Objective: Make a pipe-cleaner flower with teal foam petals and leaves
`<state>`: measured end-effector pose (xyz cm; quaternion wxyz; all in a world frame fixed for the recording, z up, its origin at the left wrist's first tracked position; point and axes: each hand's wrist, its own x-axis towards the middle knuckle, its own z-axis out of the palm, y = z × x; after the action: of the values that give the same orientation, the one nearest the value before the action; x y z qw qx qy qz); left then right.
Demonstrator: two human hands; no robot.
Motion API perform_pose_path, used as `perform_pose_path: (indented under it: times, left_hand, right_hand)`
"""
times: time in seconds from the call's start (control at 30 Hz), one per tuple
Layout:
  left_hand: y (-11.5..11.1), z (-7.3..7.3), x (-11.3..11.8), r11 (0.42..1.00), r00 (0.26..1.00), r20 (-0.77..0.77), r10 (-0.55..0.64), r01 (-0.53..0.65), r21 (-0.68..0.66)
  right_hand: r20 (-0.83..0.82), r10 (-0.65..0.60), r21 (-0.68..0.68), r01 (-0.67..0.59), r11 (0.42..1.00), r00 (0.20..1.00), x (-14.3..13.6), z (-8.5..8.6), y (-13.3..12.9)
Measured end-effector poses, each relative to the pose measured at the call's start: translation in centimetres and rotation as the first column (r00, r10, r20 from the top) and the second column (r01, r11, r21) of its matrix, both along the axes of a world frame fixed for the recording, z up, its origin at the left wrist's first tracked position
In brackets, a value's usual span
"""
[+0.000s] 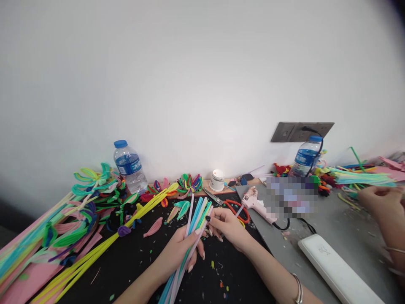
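My left hand is wrapped round a bundle of pastel pipe cleaners in blue, lilac and green, which slants up from the bottom edge. Close beside the bundle's upper end, my right hand has its fingers bent, the thumb touching the outer stems; its fingertips are partly hidden. Behind my hands lie red-handled scissors, a green-and-teal leaf shape and a pink leaf shape. A pink glue gun rests to the right of my right hand.
Yellow pipe cleaners and a colourful pile cover the left. A water bottle, a paper cup and another bottle stand by the wall. At right are a white case and another person's hand.
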<state>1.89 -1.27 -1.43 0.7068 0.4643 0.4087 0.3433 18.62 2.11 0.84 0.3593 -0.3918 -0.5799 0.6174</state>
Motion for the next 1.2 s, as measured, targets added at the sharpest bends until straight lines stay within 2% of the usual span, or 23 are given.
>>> perform_pose_path:
  times: [0.2, 0.67, 0.97, 1.2]
  left_hand:
    - [0.04, -0.06, -0.07, 1.000, 1.000, 0.014, -0.002, 0.002, 0.005]
    - [-0.20, 0.43, 0.11, 1.000, 1.000, 0.011, -0.014, 0.015, -0.027]
    - [-0.27, 0.36, 0.01, 1.000, 0.999, 0.040, -0.020, 0.021, -0.019]
    - [-0.12, 0.33, 0.16, 0.999, 0.998, 0.053, -0.028, 0.029, -0.032]
  right_hand:
    - [-0.006, -0.032, -0.043, 0.032, 0.999, 0.999, -0.13, -0.26, 0.06]
    - [-0.032, -0.132, -0.005, 0.132, 0.991, 0.991, -0.04, -0.12, 0.08]
    - [-0.034, -0.113, -0.061, 0.110, 0.992, 0.993, -0.01, -0.20, 0.10]
    - [-0.141, -0.109, -0.095, 0.096, 0.991, 0.984, -0.32, 0.36, -0.19]
